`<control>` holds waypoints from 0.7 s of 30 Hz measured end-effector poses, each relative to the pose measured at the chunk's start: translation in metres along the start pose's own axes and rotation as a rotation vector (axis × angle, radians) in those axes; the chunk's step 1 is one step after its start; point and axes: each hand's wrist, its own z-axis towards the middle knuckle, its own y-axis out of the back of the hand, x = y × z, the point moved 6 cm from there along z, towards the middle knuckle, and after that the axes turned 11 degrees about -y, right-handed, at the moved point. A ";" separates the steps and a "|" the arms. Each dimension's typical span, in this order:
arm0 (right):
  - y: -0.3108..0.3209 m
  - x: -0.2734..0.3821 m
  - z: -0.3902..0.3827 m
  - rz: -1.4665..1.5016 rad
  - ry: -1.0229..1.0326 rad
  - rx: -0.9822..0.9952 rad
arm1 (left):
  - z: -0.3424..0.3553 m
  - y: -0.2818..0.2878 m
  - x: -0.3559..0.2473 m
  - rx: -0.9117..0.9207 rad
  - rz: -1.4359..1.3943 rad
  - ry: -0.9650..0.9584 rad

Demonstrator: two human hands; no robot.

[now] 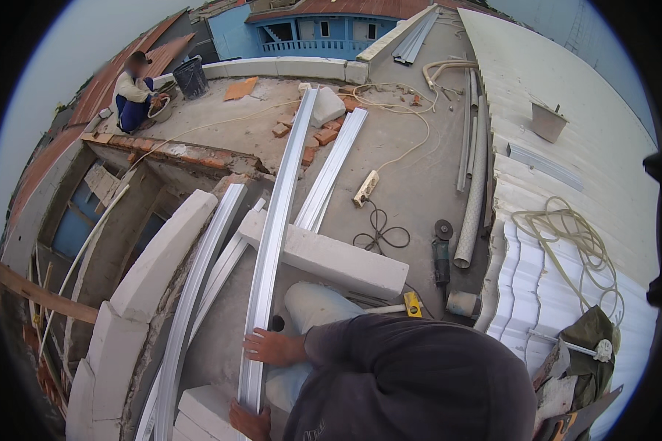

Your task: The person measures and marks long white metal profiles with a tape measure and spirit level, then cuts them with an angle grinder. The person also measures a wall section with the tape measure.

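A long silvery metal channel (272,242) slants up and away from me, resting across a white lightweight block (331,257). My right hand (276,348) is closed over the channel's right edge, with its fingers across the metal. Lower down, my left hand (250,421) grips the near end, partly cut off by the picture's lower edge. Beside it, another metal channel (191,301) leans along the low block wall. More metal channels (335,169) lie behind the white block. My bent knee (316,305) is just right of the held channel.
An angle grinder (442,253) and power strip (365,188) lie to the right, near grey pipes (471,191). Corrugated roofing (566,147) borders that side. An open drop lies left of the block wall (154,264). A co-worker (134,95) squats by a black bucket (191,78).
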 end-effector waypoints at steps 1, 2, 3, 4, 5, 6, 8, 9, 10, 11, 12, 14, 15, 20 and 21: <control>0.007 -0.004 -0.011 0.010 -0.045 0.100 | 0.002 -0.005 0.003 0.020 -0.028 -0.018; 0.019 -0.014 -0.023 0.076 -0.144 0.123 | 0.006 -0.011 0.005 0.041 -0.057 -0.024; 0.029 -0.028 -0.035 0.129 -0.231 0.181 | 0.010 -0.016 0.008 0.048 -0.096 -0.010; 0.041 -0.046 -0.046 0.186 -0.300 0.183 | 0.018 -0.021 0.006 0.060 -0.116 -0.057; 0.050 -0.068 -0.059 0.262 -0.412 0.256 | 0.029 -0.025 0.002 0.056 -0.149 -0.089; 0.059 -0.087 -0.074 0.348 -0.514 0.273 | 0.042 -0.029 -0.003 0.054 -0.180 -0.118; 0.081 -0.132 -0.122 0.435 -0.760 0.186 | 0.066 -0.036 -0.016 0.115 -0.234 -0.195; 0.093 -0.153 -0.152 0.486 -0.883 0.104 | 0.075 -0.038 -0.021 0.153 -0.224 -0.199; 0.099 -0.169 -0.187 0.490 -1.018 0.117 | 0.082 -0.040 -0.026 0.176 -0.228 -0.203; 0.097 -0.184 -0.226 0.519 -1.230 0.243 | 0.088 -0.041 -0.032 0.168 -0.256 -0.183; 0.095 -0.188 -0.264 0.433 -1.312 0.422 | 0.094 -0.043 -0.035 0.162 -0.283 -0.152; 0.079 -0.180 -0.340 0.421 -1.504 0.882 | 0.096 -0.046 -0.037 0.182 -0.301 -0.115; 0.072 -0.170 -0.369 0.397 -1.532 0.988 | 0.097 -0.049 -0.036 0.205 -0.292 -0.111; 0.045 -0.138 -0.448 0.350 -1.838 0.919 | 0.096 -0.055 -0.018 0.166 -0.303 -0.217; 0.042 -0.134 -0.450 0.343 -1.832 0.832 | 0.095 -0.052 -0.010 0.170 -0.320 -0.235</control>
